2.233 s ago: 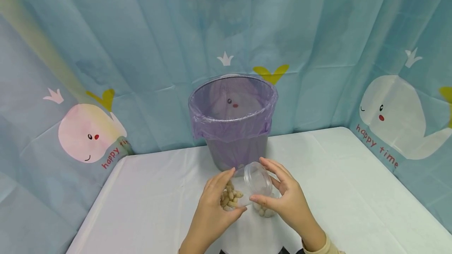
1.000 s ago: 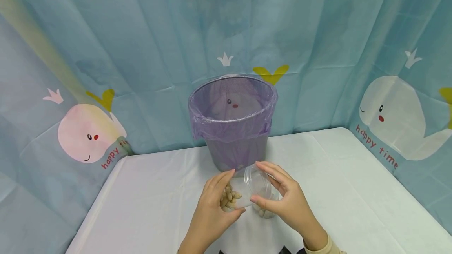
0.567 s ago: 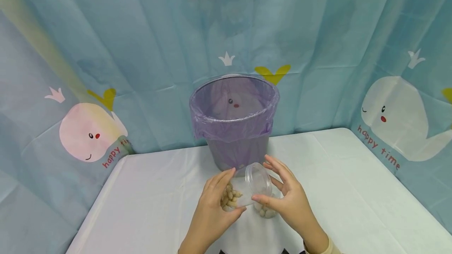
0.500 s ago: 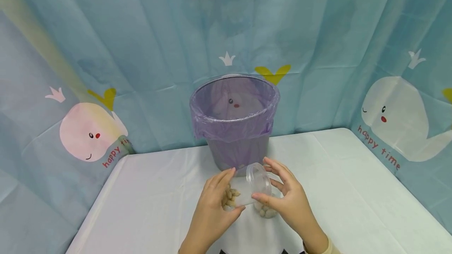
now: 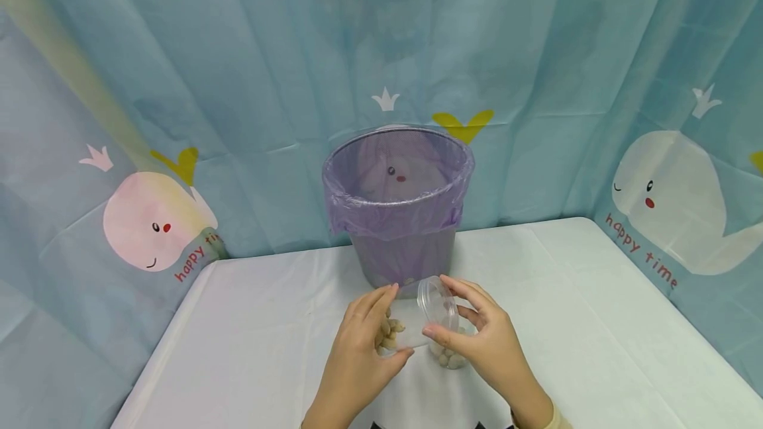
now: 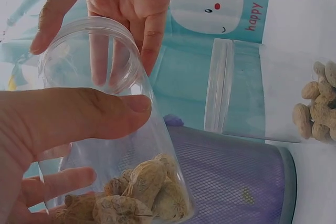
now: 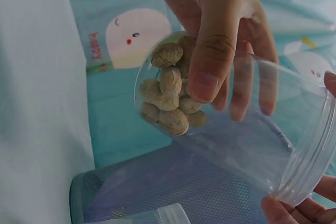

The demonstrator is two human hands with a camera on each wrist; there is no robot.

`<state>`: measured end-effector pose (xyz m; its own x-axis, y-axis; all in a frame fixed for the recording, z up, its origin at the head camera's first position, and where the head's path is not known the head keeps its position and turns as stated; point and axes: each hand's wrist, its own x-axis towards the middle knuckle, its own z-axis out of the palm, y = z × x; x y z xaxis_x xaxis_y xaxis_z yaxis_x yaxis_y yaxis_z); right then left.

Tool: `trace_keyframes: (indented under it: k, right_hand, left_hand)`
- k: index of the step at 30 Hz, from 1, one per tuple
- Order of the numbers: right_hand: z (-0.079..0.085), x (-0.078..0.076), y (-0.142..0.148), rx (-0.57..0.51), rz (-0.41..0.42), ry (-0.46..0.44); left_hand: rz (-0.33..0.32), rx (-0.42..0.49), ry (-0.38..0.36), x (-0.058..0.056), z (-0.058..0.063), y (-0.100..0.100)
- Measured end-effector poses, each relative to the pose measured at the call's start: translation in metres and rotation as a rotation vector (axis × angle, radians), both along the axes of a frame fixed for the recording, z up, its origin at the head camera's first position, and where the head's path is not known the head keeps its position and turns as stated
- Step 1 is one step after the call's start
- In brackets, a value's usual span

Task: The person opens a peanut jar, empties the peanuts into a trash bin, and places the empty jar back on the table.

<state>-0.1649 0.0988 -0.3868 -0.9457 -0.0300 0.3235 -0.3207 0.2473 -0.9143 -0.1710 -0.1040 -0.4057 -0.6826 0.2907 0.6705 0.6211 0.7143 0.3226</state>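
Clear plastic, by the look: jar (image 5: 411, 315) gripped round the body by the left hand (image 5: 359, 343), between thumb and curled fingers, parted just as wide as the wall. At the mouth, right hand (image 5: 487, 335) with thumb and fingertips set on opposite sides of the rim (image 7: 308, 167), apparently in a light pinch. Tipped on its side above the desk (image 5: 268, 349), with peanuts (image 5: 390, 332) heaped toward the base. For good work at the rim: hold the body steady, squeeze gently so as not to flex the wall, turn evenly from the right, and let the base stay lower than the mouth against spills. Mind the other jar (image 6: 244, 85), upright just beside, also with peanuts inside. Farther out, bin (image 5: 405, 263) lined with a purple bag (image 5: 393, 220); behind that, blue cloth (image 5: 268, 51).

Capped or bare at the rim: impossible to tell. Hidden: part of the other jar, behind the right hand. Cut off at the lower edge: dark objects (image 5: 479, 425), unidentifiable.
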Motion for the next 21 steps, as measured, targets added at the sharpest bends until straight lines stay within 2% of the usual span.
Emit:
trace_keyframes:
  k: [11,16,21]
  right_hand:
    - [-0.0055,-0.0009,0.0035,-0.013,0.099,0.164]
    - [-0.0053,-0.0008,0.0051,-0.007,0.123,0.192]
    - [-0.0041,-0.0013,0.0058,0.001,0.123,0.170]
  left_hand:
    - [-0.019,0.020,-0.008,0.0022,0.0009,-0.0010]
    - [-0.032,0.029,-0.016,0.0025,0.0012,-0.0014]
    - [-0.028,0.015,0.024,0.0009,0.0008,-0.0014]
